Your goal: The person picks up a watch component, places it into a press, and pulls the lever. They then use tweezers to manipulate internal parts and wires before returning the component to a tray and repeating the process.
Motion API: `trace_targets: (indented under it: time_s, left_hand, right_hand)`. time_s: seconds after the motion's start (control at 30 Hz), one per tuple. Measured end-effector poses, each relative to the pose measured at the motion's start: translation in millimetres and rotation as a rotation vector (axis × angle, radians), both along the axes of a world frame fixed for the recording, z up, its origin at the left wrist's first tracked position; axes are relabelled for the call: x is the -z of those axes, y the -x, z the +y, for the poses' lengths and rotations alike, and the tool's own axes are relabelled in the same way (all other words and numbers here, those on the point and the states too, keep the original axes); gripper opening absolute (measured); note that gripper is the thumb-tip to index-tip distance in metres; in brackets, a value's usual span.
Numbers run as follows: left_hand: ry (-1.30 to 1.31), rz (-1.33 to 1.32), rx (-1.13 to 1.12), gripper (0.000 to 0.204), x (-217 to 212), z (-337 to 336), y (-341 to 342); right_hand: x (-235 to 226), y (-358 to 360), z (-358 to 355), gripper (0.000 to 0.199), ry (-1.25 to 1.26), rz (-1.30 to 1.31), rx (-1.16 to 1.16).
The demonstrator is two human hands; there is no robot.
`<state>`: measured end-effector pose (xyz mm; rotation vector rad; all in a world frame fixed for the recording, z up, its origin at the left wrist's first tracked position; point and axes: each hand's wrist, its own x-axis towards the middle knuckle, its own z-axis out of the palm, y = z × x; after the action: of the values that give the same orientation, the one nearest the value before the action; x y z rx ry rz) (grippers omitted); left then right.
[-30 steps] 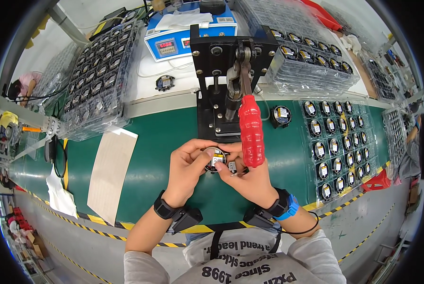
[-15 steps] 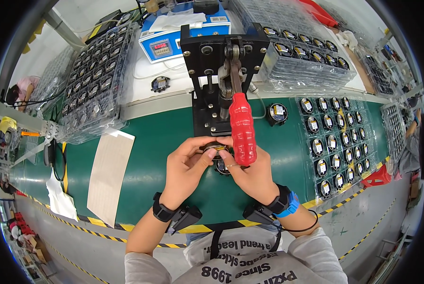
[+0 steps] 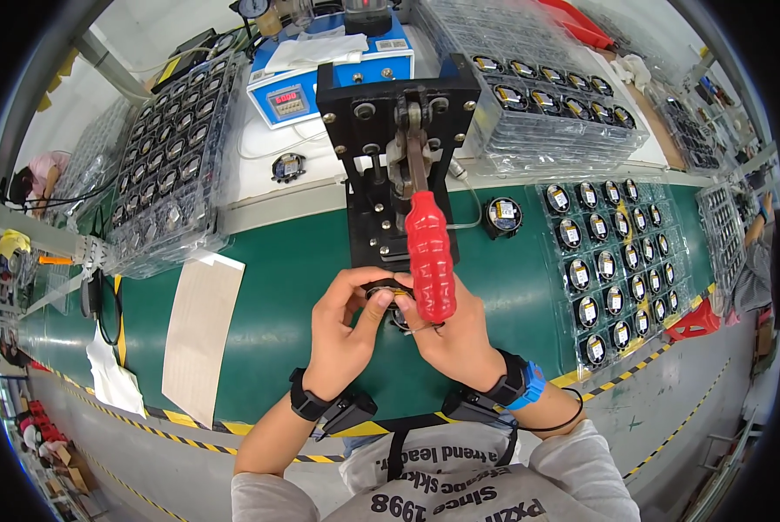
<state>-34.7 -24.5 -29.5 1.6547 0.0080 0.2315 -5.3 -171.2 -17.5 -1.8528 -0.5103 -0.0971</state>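
Where two bare hands meet over the green bench top [image 3: 277, 348], we find a round black part [image 3: 388, 285] held tilted, on the near side of a black lever press [image 3: 386, 130]. We see the left hand [image 3: 342, 322] half curled, its thumb and bent fingers pinching the part's edge. We see the right hand [image 3: 460, 339] likewise curled, its thumb against the part; since the press's red handle [image 3: 431, 257] covers some of its fingers, we cannot tell their full grip. Below the thumbs we note a second dark piece [image 3: 400, 320], largely hidden. To the right of the press we observe a single round unit [image 3: 502, 215], and beyond it a clear tray [image 3: 565, 291] with rows of similar units. At left we note a beige board [image 3: 203, 339] lying flat.
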Motion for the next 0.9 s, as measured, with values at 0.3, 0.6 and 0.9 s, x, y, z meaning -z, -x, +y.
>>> trace_targets:
  time_s: [0.3, 0.6, 0.9]
  left_hand:
    - [0.107, 0.096, 0.01, 0.02, -8, -2, -5]
    - [0.118, 0.051, 0.026, 0.018, 0, 2, -1]
    - [-0.098, -0.016, -0.017, 0.023, 9, 7, 0]
  right_hand:
    - [-2, -7, -6, 0.025, 0.062, -0.035, 0.0]
    - [7, 2, -3, 0.027, -0.064, 0.02, -0.012]
    - [13, 1, -1, 0.025, -0.021, 0.009, -0.021]
